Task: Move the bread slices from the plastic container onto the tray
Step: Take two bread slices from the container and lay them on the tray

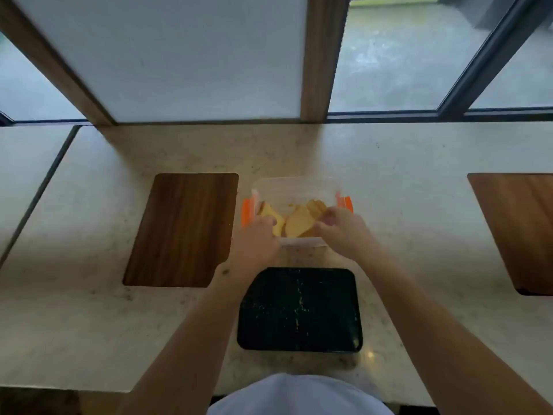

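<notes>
A clear plastic container (294,185) with orange clips stands on the counter and holds several golden bread slices (297,226). Both my hands reach into it over its near edge. My left hand (257,235) has its fingers on a slice at the container's left side. My right hand (336,227) pinches a slice at the right side. The image is blurred, so the exact grip is hard to see. A dark rectangular tray (299,310) speckled with crumbs lies just in front of the container, with no bread on it.
A dark wooden board (182,229) lies on the pale stone counter (89,324) left of the container. Another wooden board (520,229) is at the far right edge. A window wall with wooden posts runs behind the counter.
</notes>
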